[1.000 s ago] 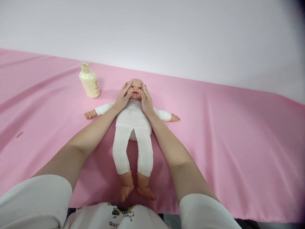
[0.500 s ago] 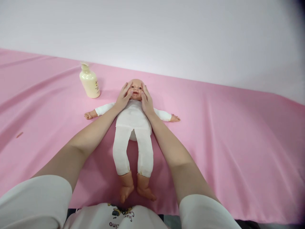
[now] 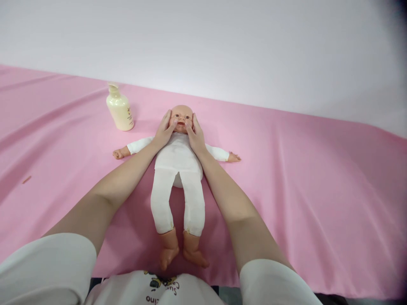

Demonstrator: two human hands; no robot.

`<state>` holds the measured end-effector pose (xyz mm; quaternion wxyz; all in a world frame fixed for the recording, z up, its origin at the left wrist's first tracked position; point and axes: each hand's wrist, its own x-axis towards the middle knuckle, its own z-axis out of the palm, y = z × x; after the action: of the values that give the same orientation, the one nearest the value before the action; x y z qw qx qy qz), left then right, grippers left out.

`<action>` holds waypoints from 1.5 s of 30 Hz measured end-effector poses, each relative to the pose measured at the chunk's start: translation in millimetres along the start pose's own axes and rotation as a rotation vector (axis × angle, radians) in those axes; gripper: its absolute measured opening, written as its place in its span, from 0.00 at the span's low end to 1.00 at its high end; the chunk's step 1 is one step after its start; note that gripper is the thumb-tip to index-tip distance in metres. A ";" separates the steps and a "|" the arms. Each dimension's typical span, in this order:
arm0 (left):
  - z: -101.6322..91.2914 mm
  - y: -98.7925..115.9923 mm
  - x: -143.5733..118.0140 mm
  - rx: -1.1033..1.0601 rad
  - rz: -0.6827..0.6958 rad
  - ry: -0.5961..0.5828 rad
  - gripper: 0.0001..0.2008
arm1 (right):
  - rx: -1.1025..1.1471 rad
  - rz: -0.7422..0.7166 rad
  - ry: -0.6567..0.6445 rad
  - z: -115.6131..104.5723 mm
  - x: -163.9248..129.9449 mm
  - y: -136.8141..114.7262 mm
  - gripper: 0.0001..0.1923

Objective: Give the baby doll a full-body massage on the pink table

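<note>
A baby doll [image 3: 178,152] in a white cloth suit lies on its back, arms spread and bare feet towards me. My left hand [image 3: 164,129] cups the left side of its head, fingers stretched along the side and thumb on the cheek by the mouth. On the other side my right hand [image 3: 195,132] holds the head the same way, its thumb near the other corner of the mouth. Between the hands the doll's eyes, forehead and lips show. The backs of my hands hide the sides of its head.
A cream pump bottle [image 3: 120,109] stands left of the doll's head. Pink cloth [image 3: 305,190] with soft folds covers the table. A small brownish mark [image 3: 26,179] shows at the far left. Behind the table rises a white wall [image 3: 203,46].
My thumbs have shifted slightly on the cheeks, and my fingers have drawn back from the forehead and eye area to the sides of the head. The doll and bottle stay in place.
</note>
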<state>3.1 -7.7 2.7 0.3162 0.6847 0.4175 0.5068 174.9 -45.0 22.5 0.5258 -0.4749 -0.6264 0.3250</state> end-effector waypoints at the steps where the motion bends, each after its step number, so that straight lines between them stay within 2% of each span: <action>1: 0.3 -0.2 0.1 -0.001 0.000 0.004 0.38 | 0.005 -0.001 0.002 0.2 0.0 0.0 0.54; 5: 0.9 1.6 0.1 0.004 0.013 0.006 0.38 | 0.004 -0.012 0.015 0.8 1.0 0.7 0.51; 10: -0.5 11.1 -1.8 0.043 0.127 -0.025 0.35 | -0.001 -0.025 -0.006 -0.2 0.8 0.4 0.49; 13: -1.2 13.7 -2.5 0.059 0.152 -0.035 0.36 | 0.006 -0.014 -0.004 -0.8 1.1 2.3 0.50; 19: -3.9 17.5 -5.2 0.180 0.237 0.075 0.35 | -0.020 -0.004 0.000 0.6 4.0 9.2 0.51; 21: -4.6 18.8 -6.2 0.213 0.252 0.088 0.34 | -0.028 -0.040 -0.001 0.9 3.2 7.1 0.48; 24: -4.6 17.6 -6.2 0.241 0.274 0.105 0.32 | -0.065 -0.170 -0.003 0.4 -0.2 0.2 0.41; 26: -4.3 15.6 -5.4 0.250 0.284 0.121 0.31 | -0.092 -0.223 0.009 -0.2 -2.5 -4.1 0.37; 31: -4.2 15.0 -3.2 0.275 0.273 0.154 0.26 | -0.102 -0.189 0.053 -0.3 -4.7 -7.3 0.34; 39: -3.4 14.9 -3.1 0.258 0.278 0.151 0.22 | -0.115 -0.246 0.137 2.4 -5.2 -3.7 0.30; 45: -3.0 13.6 -2.8 0.244 0.283 0.136 0.24 | -0.137 -0.285 0.077 0.2 -4.8 -9.8 0.29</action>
<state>3.3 -16.3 14.0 0.1273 0.7340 0.3958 0.5370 172.2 -52.8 29.7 0.5566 -0.4281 -0.6875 0.1850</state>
